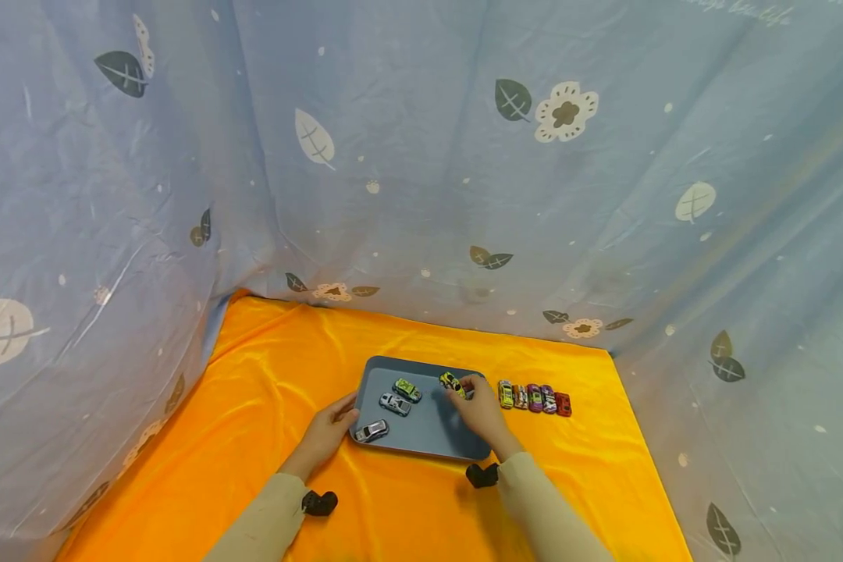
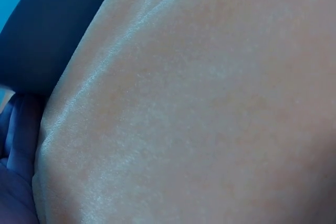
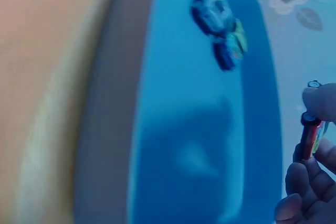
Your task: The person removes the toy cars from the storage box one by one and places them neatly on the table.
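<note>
In the head view my right hand (image 1: 481,407) pinches a yellow and black toy car (image 1: 453,384) above the right part of a grey tray (image 1: 428,453). The right wrist view shows that car (image 3: 312,137) turned on edge between thumb and fingers. My left hand (image 1: 329,428) holds the tray's left rim, its fingers (image 2: 22,135) against the outer wall in the left wrist view. On the left half of the tray lie a green toy car (image 1: 407,389), a silver-white toy car (image 1: 395,403) and a silver toy car (image 1: 372,431).
Right of the tray, several toy cars stand side by side in a row, from a yellow-green car (image 1: 506,394) to a red car (image 1: 563,404). Orange cloth (image 1: 590,468) covers the table. Patterned blue-grey curtains (image 1: 407,195) enclose the back and sides.
</note>
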A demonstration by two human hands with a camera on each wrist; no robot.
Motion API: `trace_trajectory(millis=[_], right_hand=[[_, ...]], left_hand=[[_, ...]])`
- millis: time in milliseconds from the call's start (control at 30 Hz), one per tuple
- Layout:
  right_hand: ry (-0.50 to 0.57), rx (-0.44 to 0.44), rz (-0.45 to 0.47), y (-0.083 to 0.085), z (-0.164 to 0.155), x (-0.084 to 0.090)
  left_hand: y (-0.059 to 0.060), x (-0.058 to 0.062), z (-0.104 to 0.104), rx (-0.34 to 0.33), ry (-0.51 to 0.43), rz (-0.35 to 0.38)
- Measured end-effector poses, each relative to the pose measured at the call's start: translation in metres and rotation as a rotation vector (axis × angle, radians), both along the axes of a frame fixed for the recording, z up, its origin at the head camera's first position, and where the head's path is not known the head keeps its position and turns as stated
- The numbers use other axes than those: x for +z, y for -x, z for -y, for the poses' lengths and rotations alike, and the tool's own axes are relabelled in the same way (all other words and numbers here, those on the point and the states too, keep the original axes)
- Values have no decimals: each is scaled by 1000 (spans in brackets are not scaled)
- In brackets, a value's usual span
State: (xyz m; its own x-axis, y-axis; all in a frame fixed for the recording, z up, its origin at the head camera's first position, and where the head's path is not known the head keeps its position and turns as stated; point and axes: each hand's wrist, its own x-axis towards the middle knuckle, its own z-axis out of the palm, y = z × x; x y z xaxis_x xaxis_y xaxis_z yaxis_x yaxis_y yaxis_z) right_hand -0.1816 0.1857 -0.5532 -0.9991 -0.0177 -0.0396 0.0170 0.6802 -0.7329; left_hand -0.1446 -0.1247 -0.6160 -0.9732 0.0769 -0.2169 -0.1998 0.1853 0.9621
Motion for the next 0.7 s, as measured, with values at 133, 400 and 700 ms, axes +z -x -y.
trace_trajectory(millis=[133, 400, 700], right_hand=[[53, -80, -47, -6, -17, 7], [239, -312, -82, -24, -56, -5], [243, -505, -13, -41, -77, -33]], left_hand=[[0, 1, 0, 1, -13, 5], [0, -3, 1, -12, -23, -1], [1, -1, 0, -18, -7, -10]])
